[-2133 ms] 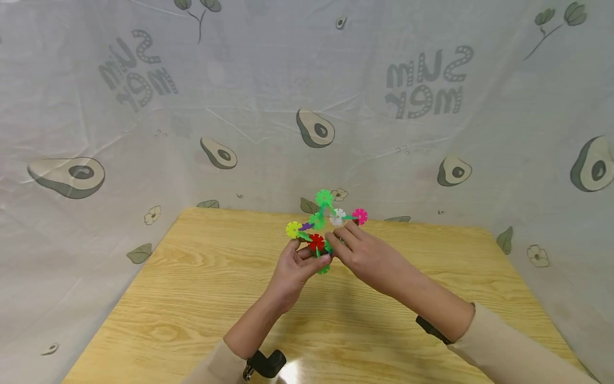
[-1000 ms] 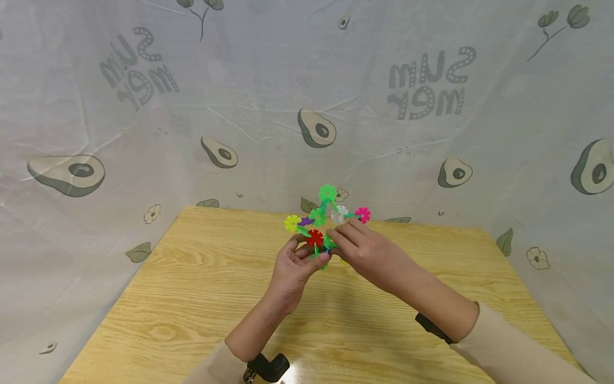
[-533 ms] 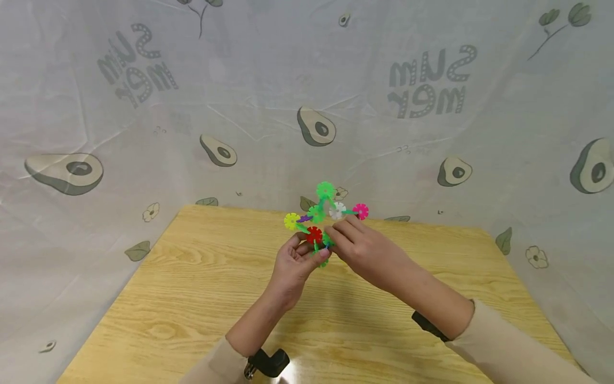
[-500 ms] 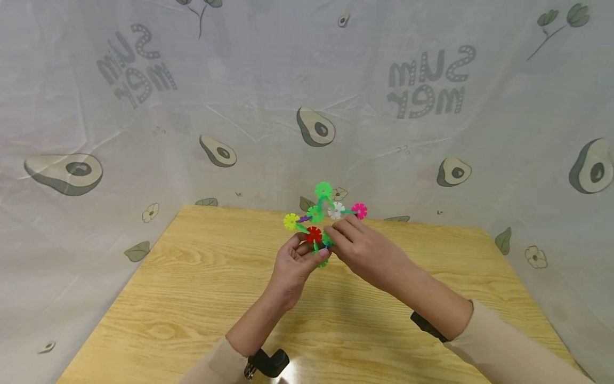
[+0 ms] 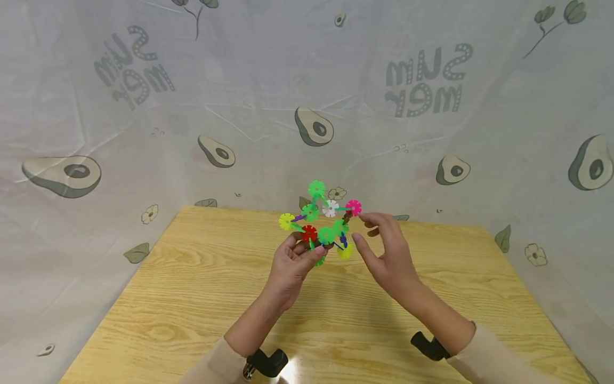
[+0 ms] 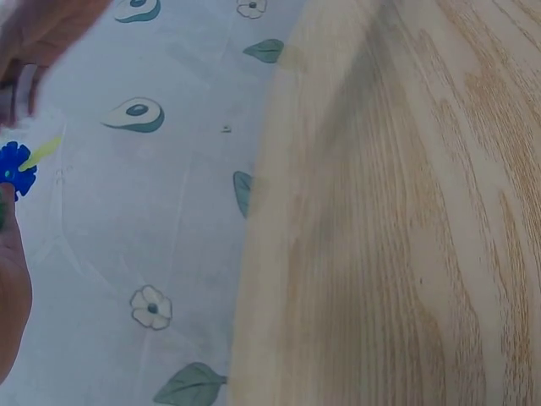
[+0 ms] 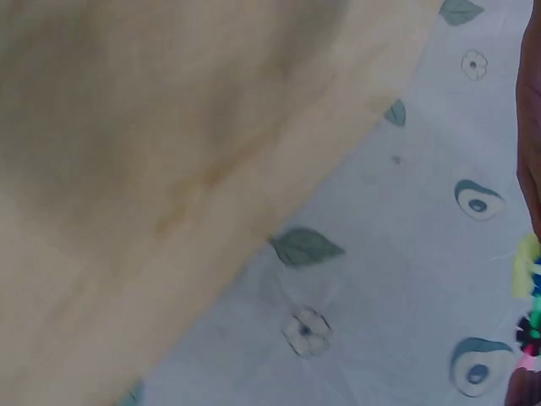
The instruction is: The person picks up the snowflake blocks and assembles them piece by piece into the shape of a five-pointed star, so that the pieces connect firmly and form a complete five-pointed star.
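In the head view my left hand (image 5: 291, 269) pinches a linked chain of plastic snowflake discs (image 5: 326, 235) between thumb and fingers, above the table. The chain bends round through green, red, yellow, purple, white and pink pieces. A pink disc (image 5: 353, 207) tops its right side, joined by a brown disc (image 5: 347, 217) to green ones. Low on the right are blue pieces and a yellow disc (image 5: 345, 251). My right hand (image 5: 390, 256) stands just right of the chain, thumb and fingers spread apart, holding nothing. A blue disc (image 6: 15, 167) shows at the left wrist view's edge.
The wooden table (image 5: 201, 288) lies under both hands. Behind it and at its sides hangs a pale curtain (image 5: 259, 80) printed with avocados, leaves and lettering. Each wrist carries a black strapped-on device (image 5: 269, 364).
My right hand has let go of the chain and drawn back to the right, its fingers spreading. This bares the brown, blue and yellow discs. The chain has shifted slightly left in my left hand.
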Available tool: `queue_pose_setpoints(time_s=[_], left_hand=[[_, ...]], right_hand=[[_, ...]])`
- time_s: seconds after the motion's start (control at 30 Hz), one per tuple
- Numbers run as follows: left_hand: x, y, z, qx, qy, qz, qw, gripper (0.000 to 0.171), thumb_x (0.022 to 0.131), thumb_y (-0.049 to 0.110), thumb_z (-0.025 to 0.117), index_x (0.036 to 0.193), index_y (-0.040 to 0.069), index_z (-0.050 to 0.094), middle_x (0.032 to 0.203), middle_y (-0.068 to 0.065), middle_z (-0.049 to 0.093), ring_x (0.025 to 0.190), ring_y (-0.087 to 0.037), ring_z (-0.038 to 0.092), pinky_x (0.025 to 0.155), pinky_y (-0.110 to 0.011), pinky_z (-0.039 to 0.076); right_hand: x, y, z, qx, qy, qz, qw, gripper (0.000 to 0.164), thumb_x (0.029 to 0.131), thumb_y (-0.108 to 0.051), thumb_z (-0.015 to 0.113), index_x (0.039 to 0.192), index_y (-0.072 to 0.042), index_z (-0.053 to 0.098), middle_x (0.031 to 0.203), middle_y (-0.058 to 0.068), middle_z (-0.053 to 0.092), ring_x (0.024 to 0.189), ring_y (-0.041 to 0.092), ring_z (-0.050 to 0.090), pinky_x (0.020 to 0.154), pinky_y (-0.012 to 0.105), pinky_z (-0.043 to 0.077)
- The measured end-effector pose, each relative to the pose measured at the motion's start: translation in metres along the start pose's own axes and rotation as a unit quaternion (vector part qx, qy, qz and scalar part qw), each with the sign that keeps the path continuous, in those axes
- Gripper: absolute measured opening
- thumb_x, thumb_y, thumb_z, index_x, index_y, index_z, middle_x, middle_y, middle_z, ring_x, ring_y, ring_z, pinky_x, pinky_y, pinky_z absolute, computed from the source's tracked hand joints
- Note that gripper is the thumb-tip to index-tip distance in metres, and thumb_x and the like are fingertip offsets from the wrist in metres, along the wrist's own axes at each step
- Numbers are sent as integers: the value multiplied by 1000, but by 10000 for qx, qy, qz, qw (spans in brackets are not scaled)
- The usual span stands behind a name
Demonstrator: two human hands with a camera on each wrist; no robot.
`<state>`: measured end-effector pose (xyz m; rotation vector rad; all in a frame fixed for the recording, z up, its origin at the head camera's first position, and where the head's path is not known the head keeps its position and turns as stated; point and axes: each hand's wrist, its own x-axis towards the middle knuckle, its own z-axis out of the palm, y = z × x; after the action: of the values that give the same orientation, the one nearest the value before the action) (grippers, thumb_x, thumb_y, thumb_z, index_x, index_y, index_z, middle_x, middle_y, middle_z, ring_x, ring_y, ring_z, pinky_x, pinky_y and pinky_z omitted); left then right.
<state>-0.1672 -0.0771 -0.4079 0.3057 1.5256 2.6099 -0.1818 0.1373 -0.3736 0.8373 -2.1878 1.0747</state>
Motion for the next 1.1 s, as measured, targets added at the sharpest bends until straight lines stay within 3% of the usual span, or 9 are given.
queue_pose_setpoints(time_s=[0.07,0.1,0.2,0.3,0.43,0.5,0.57,0.83,1.1], left_hand=[[0,0,0,-49,11,-8,10000,39,100,-3,65,135,4,50,117,1,73,111,-11,76,103,-26,58],[0,0,0,-56,13,-17,10000,39,100,-3,65,135,4,50,118,1,73,111,-11,76,103,-26,58],[1,-1,0,-45,70,-56,9999,39,100,-3,64,136,4,50,117,2,73,109,-10,75,100,-24,59],[2,-2,1,-24,125,-101,9999,41,100,-3,64,139,4,49,117,4,73,108,-7,74,97,-22,59],[1,-2,2,-22,171,-133,9998,44,101,-3,63,141,4,48,116,5,73,108,-5,72,94,-20,59],[1,-1,3,-39,186,-139,9997,45,100,-3,64,142,3,48,117,5,73,108,-5,72,95,-21,59],[1,-1,3,-41,193,-151,9997,47,100,-3,64,143,3,48,119,4,72,109,-6,72,96,-21,59],[0,0,3,93,153,-227,9996,54,100,-4,62,151,0,46,132,-2,68,117,-8,70,101,-23,57],[1,1,2,141,70,-396,9991,50,100,-1,62,148,-3,48,124,3,68,109,-9,72,100,-26,57]], right_hand=[[-8,2,5,974,-129,916,9909,42,101,-2,65,140,6,53,133,23,61,116,17,61,97,9,48],[-10,3,7,1466,-268,1366,9794,42,104,-4,62,143,6,50,135,23,61,116,11,62,97,8,49],[-16,4,15,2707,-788,2505,9261,46,109,-13,56,149,5,44,136,18,65,117,-2,65,100,12,53],[-16,4,22,3558,-1059,2939,8808,47,110,-17,55,148,8,43,127,4,73,115,0,69,103,19,55],[-15,2,27,4315,-892,3095,8426,43,109,-15,56,142,11,45,114,-11,77,113,4,72,105,22,56],[-15,2,28,4482,-770,3167,8324,41,109,-13,57,140,11,45,113,-12,77,112,3,73,105,22,56],[-16,3,29,4522,-713,3222,8286,40,108,-11,57,140,10,45,113,-12,77,111,3,73,105,22,56],[-16,6,27,4402,-609,3267,8341,37,107,-11,59,139,8,52,103,-11,79,98,4,76,96,22,60],[-17,11,22,4650,-700,3308,8182,23,107,-11,60,129,-3,60,104,-8,80,96,6,77,95,22,60]])
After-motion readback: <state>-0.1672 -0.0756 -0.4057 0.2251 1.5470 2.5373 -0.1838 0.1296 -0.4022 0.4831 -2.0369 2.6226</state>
